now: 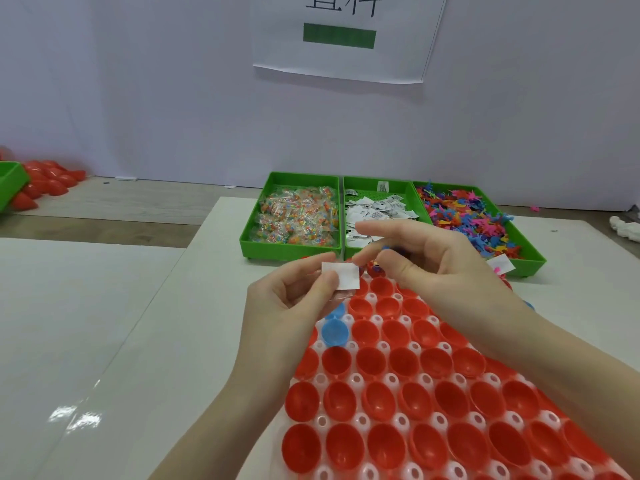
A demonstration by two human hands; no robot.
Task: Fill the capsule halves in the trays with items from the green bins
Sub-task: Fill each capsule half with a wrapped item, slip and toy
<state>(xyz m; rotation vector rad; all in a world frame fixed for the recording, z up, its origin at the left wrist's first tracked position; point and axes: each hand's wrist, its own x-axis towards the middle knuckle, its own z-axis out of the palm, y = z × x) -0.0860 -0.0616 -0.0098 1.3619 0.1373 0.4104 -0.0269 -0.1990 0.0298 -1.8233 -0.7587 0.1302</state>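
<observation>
Three bins: green bins stand side by side at 12 o'clock of the hands; the left bin point(290, 216) holds clear packets of coloured bits, the middle bin point(379, 209) white paper slips, the right bin point(481, 225) small coloured plastic figures
Hidden: the near edge of the middle bin and part of its slips lie behind the right hand point(426, 261); the far rows of the tray point(391, 379) are covered by both hands; something blue and red shows under the right fingers, too covered to name
Cut off: the tray runs out of view at 5 o'clock; a paper sign point(346, 32) on the wall is cropped at the top; another green bin point(10, 181) is cropped at 9 o'clock, with red capsule halves point(48, 180) piled beside it
Open room: bare white table point(104, 323) spreads from 7 to 10 o'clock of the tray; the bins sit just beyond the tray's far end
Capsule halves: red cups point(381, 400) sit mouth-up in the tray's rows, the near ones holding nothing; one blue cup point(334, 332) lies just below the left hand
Left hand point(294, 299): thumb and forefinger pinch a white slip point(341, 275), held above the tray's far rows
Right hand: fingers loosely bent; a fingertip meets the slip's edge at 3 o'clock; whether it grips anything cannot be told
</observation>
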